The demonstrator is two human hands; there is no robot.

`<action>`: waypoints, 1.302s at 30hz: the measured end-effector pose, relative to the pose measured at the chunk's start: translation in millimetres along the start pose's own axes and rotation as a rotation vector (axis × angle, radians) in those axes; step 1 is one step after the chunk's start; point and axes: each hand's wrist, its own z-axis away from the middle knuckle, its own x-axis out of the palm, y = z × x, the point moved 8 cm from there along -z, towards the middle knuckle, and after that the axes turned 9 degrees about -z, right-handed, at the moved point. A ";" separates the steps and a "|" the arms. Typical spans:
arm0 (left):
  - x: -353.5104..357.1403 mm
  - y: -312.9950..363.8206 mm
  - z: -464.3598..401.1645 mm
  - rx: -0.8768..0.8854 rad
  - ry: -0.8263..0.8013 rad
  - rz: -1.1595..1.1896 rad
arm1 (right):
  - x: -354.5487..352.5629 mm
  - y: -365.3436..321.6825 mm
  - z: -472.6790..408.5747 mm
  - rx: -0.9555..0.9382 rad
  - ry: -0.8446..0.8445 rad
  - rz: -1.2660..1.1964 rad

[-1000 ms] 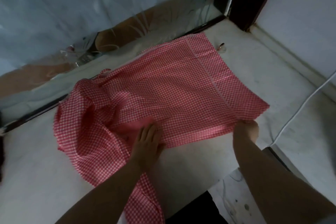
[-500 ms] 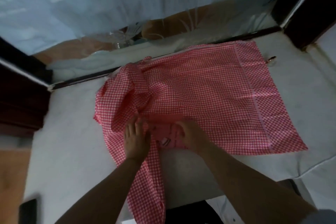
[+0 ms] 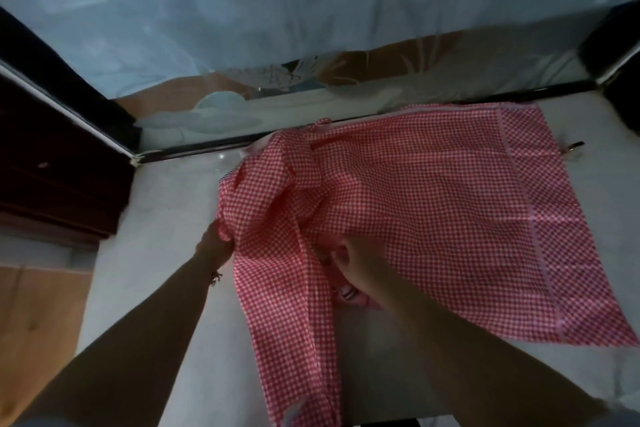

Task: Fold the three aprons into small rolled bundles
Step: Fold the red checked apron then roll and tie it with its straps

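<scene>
A red-and-white checked apron point(image 3: 433, 204) lies spread on a pale countertop point(image 3: 166, 211), flat on its right side and bunched on its left. One long strip of it hangs over the near edge. My left hand point(image 3: 214, 243) grips the bunched left edge of the cloth. My right hand point(image 3: 356, 260) has its fingers curled into the fabric near the middle of the near edge, where a pink striped part shows. Only this one apron is in view.
A glass pane with frosted patterns point(image 3: 311, 87) runs along the far edge of the counter. Dark wooden furniture point(image 3: 52, 166) stands at the left. A small metal clip point(image 3: 573, 146) lies on the counter beyond the apron's right corner.
My left hand has moved left from the middle fold to the bunched left edge and taken hold of it. My right hand stays at the middle of the near edge.
</scene>
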 end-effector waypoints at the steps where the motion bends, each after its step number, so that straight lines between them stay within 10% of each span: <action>1: 4.8 -2.4 -8.2 0.029 -0.033 0.040 | 7.2 -9.6 -1.2 0.046 -0.076 -0.152; 5: -4.2 20.4 -9.2 0.104 -0.060 0.195 | 56.3 -34.7 4.4 0.187 -0.484 -0.199; 9: 0.5 25.9 -16.3 0.087 -0.273 0.459 | 54.3 -39.6 -1.0 0.374 -0.427 -0.317; 13: -33.0 4.5 -28.0 -0.025 0.085 0.442 | 43.5 -38.2 1.9 0.635 -0.236 -1.171; 16: -24.1 -1.0 -32.9 -0.131 -0.068 0.756 | 31.1 -31.5 -6.7 0.632 -0.133 -1.464; 22: -26.7 -2.3 -39.1 -0.179 -0.167 0.927 | 23.8 -14.2 2.3 0.605 -0.356 -1.083; 27: -53.8 -21.4 -20.1 -0.109 0.047 0.713 | -22.7 14.9 -24.6 0.596 0.039 -1.311; 33: -43.9 -53.7 -1.4 -0.264 0.159 0.532 | -94.8 9.4 -17.7 0.502 0.737 -0.214; 39: -48.8 -39.7 -19.2 -0.312 -0.082 0.546 | -34.8 -73.9 -51.2 0.062 0.288 -0.020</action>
